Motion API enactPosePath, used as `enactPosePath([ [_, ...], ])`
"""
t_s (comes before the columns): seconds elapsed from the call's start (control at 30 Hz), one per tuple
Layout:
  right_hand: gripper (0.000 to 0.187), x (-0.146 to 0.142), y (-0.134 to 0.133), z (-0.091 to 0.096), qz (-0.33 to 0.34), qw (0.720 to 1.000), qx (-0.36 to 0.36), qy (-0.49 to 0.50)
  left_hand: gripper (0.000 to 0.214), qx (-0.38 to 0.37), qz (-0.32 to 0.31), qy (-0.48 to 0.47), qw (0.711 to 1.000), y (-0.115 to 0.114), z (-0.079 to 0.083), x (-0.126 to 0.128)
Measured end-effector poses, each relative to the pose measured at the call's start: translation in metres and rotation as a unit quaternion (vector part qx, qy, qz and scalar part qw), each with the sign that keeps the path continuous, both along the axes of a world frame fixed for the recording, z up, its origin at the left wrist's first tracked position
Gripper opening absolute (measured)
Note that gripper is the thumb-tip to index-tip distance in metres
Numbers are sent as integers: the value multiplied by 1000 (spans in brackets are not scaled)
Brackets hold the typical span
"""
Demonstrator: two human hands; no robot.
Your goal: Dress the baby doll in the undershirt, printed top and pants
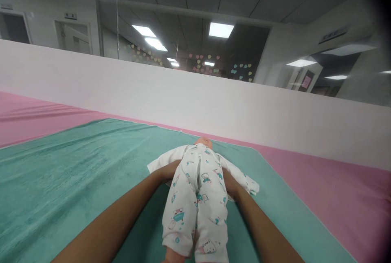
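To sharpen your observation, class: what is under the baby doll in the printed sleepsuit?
A teal towel lies under the baby doll, over a pink mat. The left hand and right hand go in at its sides, their ends hidden. The towel beneath its body is covered.

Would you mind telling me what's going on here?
A person's left hand and right hand are at either side of a baby doll, with the fingers hidden by its body. The doll lies on its back, head pointing away from the person, in a white printed sleepsuit. It rests on a teal plush mat, which lies on a pink surface.
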State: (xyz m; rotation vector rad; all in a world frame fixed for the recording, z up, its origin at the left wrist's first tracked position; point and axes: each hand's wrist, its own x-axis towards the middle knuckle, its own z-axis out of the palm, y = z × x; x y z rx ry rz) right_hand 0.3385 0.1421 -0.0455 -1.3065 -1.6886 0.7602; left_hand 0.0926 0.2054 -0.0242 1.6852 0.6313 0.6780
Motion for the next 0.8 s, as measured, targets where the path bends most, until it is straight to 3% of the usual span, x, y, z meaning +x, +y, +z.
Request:
enactPosePath([
  [0.13, 34, 3, 4, -3, -15, 1000, -9, 0, 30, 19, -6, 19, 1000, 2, -2, -4],
  [0.23, 38, 5, 6, -8, 6, 992, -55, 113, 31, 8, -4, 18, 1000, 2, -2, -4],
  [0.37, 40, 7, 7, -12, 48, 966, -95, 235, 34, -76, -14, -32, 997, 1, -1, -2],
  [0.63, 32, 1, 7, -7, -61, 996, -26, 58, 34, -105, 36, -70, 991, 1, -2, 2],
  [0.8, 33, -1, 9, -7, -102, 994, -10, 43, 31, -127, 84, -95, 984, 7, -13, 6],
])
